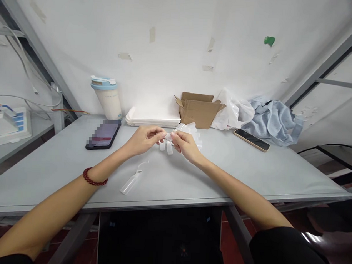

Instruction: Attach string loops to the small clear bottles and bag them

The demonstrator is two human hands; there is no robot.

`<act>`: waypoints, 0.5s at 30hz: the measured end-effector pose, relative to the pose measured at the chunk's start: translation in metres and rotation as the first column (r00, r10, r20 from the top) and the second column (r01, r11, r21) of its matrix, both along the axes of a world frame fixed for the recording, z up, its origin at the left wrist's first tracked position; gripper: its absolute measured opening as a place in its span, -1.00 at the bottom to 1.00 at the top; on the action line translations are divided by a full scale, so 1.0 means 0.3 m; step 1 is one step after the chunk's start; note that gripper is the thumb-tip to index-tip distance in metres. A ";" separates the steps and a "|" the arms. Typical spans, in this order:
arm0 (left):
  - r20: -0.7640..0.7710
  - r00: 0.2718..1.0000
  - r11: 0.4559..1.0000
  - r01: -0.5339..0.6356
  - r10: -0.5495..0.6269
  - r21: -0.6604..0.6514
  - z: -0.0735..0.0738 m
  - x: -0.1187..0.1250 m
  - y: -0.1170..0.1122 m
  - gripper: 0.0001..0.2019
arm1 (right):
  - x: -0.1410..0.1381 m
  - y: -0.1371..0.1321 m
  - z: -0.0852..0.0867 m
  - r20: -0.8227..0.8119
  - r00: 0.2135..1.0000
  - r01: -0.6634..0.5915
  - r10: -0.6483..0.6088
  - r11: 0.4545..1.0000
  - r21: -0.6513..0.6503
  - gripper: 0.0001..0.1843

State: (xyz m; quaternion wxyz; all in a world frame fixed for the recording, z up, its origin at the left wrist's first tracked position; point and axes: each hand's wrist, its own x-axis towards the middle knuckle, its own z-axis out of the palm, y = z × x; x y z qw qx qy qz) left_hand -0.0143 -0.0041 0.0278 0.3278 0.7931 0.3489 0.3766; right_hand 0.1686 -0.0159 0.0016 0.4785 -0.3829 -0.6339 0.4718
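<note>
My left hand (143,139) and my right hand (184,144) meet over the middle of the grey table (220,176), fingers pinched together. Between them they hold a small clear plastic bottle (166,138); two more small white bottles (166,148) show just below the fingers. Behind my right hand lies a heap of clear plastic bottles (190,130). One clear bottle with a thin looped cap strap (131,182) lies alone on the table nearer to me, below my left wrist, which wears a red bead bracelet.
A dark phone (103,135) lies at the left, a second phone (251,139) at the right. Along the wall stand a pale cup with blue lid (108,97), stacked white trays (152,117), an open cardboard box (199,109), a white plastic bag (234,111) and blue cloth (273,120).
</note>
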 end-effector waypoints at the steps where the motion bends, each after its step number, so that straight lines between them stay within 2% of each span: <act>1: -0.003 1.000 0.999 0.003 -0.003 -0.038 0.001 -0.003 0.003 -0.71 | -0.001 -0.002 -0.005 0.069 0.996 0.047 -0.053 0.995 0.086 -0.58; 3: -0.021 1.000 0.995 0.020 -0.022 -0.097 0.000 -0.008 0.011 -0.69 | -0.003 -0.008 -0.011 0.181 0.971 0.111 -0.154 0.967 0.230 -0.65; 5: -0.036 0.998 0.990 0.041 -0.046 -0.135 -0.001 -0.012 0.016 -0.68 | -0.003 -0.013 -0.012 0.241 0.947 0.128 -0.211 0.939 0.319 -0.67; 8: -0.037 0.998 0.991 0.044 -0.049 -0.130 -0.002 -0.010 0.012 -0.68 | -0.002 -0.013 -0.011 0.241 0.951 0.112 -0.194 0.941 0.318 -0.65; 10: -0.042 0.999 0.995 0.024 -0.029 -0.097 -0.001 -0.003 0.002 -0.68 | -0.002 -0.009 -0.008 0.170 0.977 0.090 -0.127 0.973 0.213 -0.60; 12: -0.067 0.998 1.000 -0.001 -0.001 -0.023 -0.001 0.004 -0.009 -0.70 | -0.002 -0.005 -0.003 0.056 0.998 0.033 -0.035 0.999 0.036 -0.54; 15: -0.145 0.988 0.985 -0.024 0.049 0.172 -0.002 0.010 -0.022 -0.73 | 0.000 -0.004 0.012 -0.110 0.991 -0.099 0.076 0.971 -0.218 -0.52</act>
